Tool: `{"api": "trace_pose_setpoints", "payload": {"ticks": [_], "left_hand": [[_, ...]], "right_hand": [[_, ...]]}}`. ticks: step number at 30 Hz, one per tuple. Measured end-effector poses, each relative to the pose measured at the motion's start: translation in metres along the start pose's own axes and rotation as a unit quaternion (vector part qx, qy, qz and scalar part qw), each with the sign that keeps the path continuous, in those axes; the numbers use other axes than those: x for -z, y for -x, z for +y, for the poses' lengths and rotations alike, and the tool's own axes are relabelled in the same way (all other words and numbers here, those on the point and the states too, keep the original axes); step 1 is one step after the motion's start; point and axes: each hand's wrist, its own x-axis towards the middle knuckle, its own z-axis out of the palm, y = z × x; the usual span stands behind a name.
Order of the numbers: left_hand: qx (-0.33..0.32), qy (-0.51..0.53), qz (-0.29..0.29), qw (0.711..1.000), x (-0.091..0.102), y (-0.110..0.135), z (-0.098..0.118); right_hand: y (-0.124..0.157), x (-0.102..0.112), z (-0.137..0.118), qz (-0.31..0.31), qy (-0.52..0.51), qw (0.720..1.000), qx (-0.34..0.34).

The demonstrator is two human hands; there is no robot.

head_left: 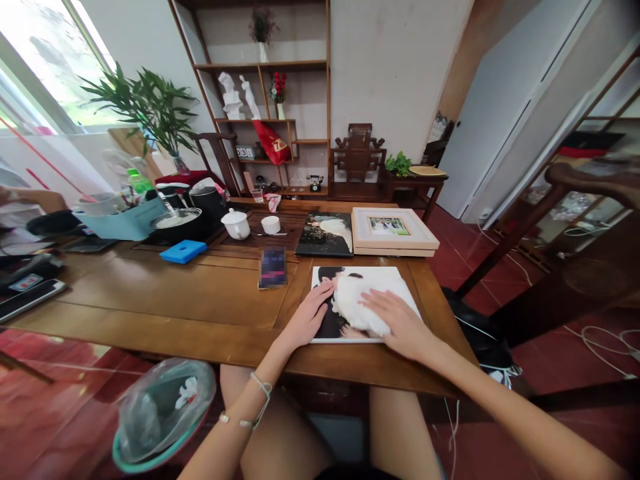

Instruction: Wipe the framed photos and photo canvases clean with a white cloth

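Note:
A photo panel [327, 327] of a couple in dark and white clothes lies flat near the table's front edge. My left hand [311, 317] rests on its left side, fingers stretched out and holding nothing. On the panel, a bunched white cloth [353, 303] covers much of the picture. My right hand [400, 323] grips this cloth from above, its fingers laid over it and pressing it on the panel; the thumb is hard to make out. Behind the panel lie a dark photo panel [325, 235] and a pale wooden picture frame [427, 241].
A phone [273, 268] and a blue block [183, 251] lie left of the panel. Farther back are a white teapot [236, 225], a white cup [271, 225] and a light-blue box [113, 225]. A lined bin [145, 463] stands below. Wooden chairs [570, 267] flank the right side.

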Motion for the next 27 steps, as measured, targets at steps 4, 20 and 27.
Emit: {"api": "trace_pose_setpoints", "payload": {"ticks": [4, 20, 27], "left_hand": [[-0.008, 0.004, 0.003, 1.0, -0.001, 0.0, 0.0], [0.013, 0.017, 0.003, 1.0, 0.0, -0.002, 0.002], [0.004, 0.017, 0.02, 1.0, -0.002, -0.001, 0.001]], "right_hand": [[-0.048, 0.004, 0.053, 0.044, 0.027, 0.994, -0.093], [0.022, -0.007, -0.074, -0.063, 0.034, 0.997, 0.011], [-0.043, 0.004, -0.005, -0.002, 0.088, 0.986, -0.138]]}}
